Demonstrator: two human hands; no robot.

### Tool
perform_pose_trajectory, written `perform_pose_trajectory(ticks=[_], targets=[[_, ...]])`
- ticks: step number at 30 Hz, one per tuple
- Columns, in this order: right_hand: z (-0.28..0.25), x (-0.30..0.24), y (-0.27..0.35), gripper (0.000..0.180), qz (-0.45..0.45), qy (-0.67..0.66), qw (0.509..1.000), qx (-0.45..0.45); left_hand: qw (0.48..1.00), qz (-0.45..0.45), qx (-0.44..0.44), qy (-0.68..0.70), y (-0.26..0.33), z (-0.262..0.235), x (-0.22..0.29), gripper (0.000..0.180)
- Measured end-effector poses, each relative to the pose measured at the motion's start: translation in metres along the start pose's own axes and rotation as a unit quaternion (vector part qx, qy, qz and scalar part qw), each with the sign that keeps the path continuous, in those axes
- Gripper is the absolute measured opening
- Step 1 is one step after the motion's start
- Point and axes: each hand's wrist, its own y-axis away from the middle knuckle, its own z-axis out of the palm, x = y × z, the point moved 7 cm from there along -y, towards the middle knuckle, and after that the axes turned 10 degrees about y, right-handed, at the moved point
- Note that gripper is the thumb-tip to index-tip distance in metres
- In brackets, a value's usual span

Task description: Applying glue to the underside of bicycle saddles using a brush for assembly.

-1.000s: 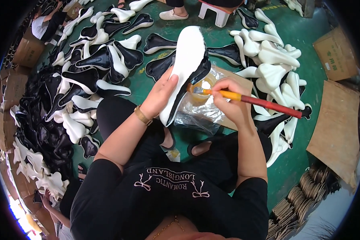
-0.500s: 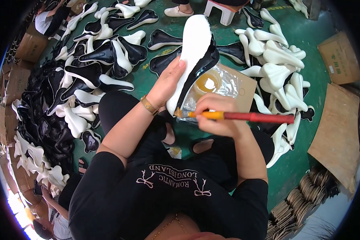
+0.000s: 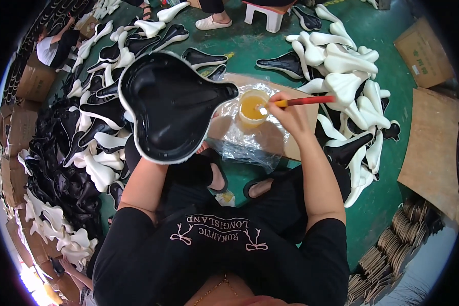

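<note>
A black bicycle saddle [image 3: 171,104] with a white padded rim is held up at the left, its hollow black underside facing me and its narrow nose pointing right. My left hand [image 3: 203,147] grips it from beneath; only bits of the fingers show past its edge. My right hand [image 3: 286,115] is closed around a brush [image 3: 311,100] with a red and yellow handle. The brush's tip end is at a clear cup [image 3: 253,108] of yellow liquid, and its bristles cannot be made out. Under the cup lie crumpled clear plastic [image 3: 250,148] and a cardboard sheet [image 3: 293,146].
White and black saddle parts [image 3: 349,58] are heaped at right, more [image 3: 107,109] at left. Beside these lies a dark pile of black pieces [image 3: 61,178]. A carton [image 3: 424,53] and a brown board [image 3: 428,153] stand far right. Other people sit or stand around the edges.
The saddle has been turned from its side to show its underside and moved left. My right hand has taken the brush away from the saddle, up and right to the cup.
</note>
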Motion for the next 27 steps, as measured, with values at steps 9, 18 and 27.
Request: perform_pose_trajectory(ticks=[9, 18, 27], targets=[[-0.043, -0.036, 0.002, 0.005, -0.056, -0.197, 0.976, 0.079, 0.998, 0.007, -0.064, -0.015, 0.013, 0.011, 0.009, 0.036], [-0.044, -0.016, -0.004, 0.008, 0.049, -0.238, 0.968, 0.07, 0.948, 0.151, -0.195, -0.202, -0.001, 0.029, -0.011, 0.052], [-0.037, -0.018, 0.004, 0.004, 0.051, -0.308, 0.95, -0.012, 0.887, 0.215, -0.214, -0.348, -0.004, 0.04, -0.014, 0.047]])
